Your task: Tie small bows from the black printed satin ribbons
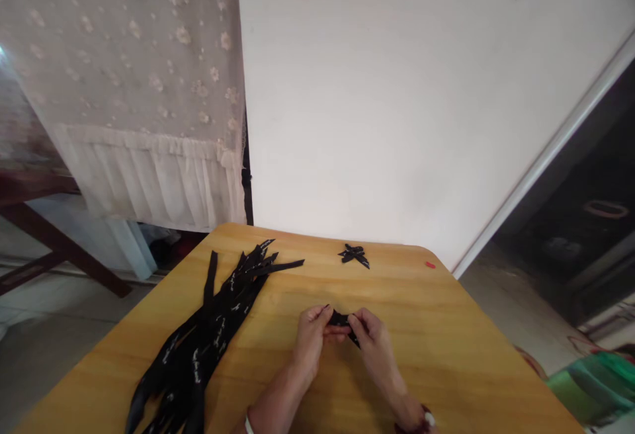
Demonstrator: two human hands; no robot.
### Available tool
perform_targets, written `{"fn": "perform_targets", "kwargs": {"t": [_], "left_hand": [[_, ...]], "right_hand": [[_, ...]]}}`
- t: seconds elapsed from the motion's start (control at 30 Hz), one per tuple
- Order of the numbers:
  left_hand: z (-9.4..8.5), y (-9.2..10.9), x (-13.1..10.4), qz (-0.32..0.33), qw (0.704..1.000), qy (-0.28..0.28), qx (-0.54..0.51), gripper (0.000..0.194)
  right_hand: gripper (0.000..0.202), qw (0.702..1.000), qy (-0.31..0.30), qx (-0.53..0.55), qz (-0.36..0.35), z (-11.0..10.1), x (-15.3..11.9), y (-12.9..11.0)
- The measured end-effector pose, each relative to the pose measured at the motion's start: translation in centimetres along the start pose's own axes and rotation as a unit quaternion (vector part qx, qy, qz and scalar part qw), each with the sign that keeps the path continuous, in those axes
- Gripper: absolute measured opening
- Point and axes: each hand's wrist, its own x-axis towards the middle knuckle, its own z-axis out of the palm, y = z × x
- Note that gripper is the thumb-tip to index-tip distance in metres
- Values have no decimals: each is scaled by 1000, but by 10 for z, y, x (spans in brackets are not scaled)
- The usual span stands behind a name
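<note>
Between my two hands, above the near middle of the table, is a black ribbon (339,319). My left hand (312,333) pinches its left end with thumb and fingers. On the other side my right hand (371,336) grips it, and a short tail hangs down beside the fingers. Much of the ribbon is hidden behind my fingers. To the left lies a long bundle of black ribbons (218,328) with white lettering. A finished-looking black ribbon bow (354,255) rests near the table's far edge.
The wooden table (426,348) stands against a white panel (387,103). A small red piece (430,264) lies by its far right corner. Lace curtain (159,90) hangs at the left. A green bag or container (592,384) is on the floor at right.
</note>
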Motion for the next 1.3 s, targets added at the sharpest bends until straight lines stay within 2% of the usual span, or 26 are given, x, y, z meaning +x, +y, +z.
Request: {"fn": "perform_targets", "kwargs": {"t": [0.17,0.3,0.5,0.63,0.77,0.9,0.97,1.07,1.3], "left_hand": [[2,1,0,-12,1000,17,-8,22],[0,4,1,-40,999,4,12,25],[1,9,-1,-52,999,8,10,36],[1,12,-1,-56,998,20,22,39],[-1,16,-1,-24,997,42,63,37],[-1,14,-3,99,974,100,177,28],[0,10,-5,130,962,65,231,22],[3,4,-8,95,962,4,256,24],[9,8,-12,40,968,-54,243,41]], "right_hand": [[27,999,3,40,5,2,-1,0],[28,997,2,69,28,-1,-1,-3],[23,994,-47,91,39,-5,0,-6],[24,996,-16,75,47,-5,2,-4],[25,997,16,68,45,-6,2,-3],[28,997,57,35,34,-8,1,-3],[27,997,76,11,25,-9,0,-2],[25,997,72,-9,10,-8,-1,-1],[32,999,23,-23,-31,-6,-8,-9]]}}
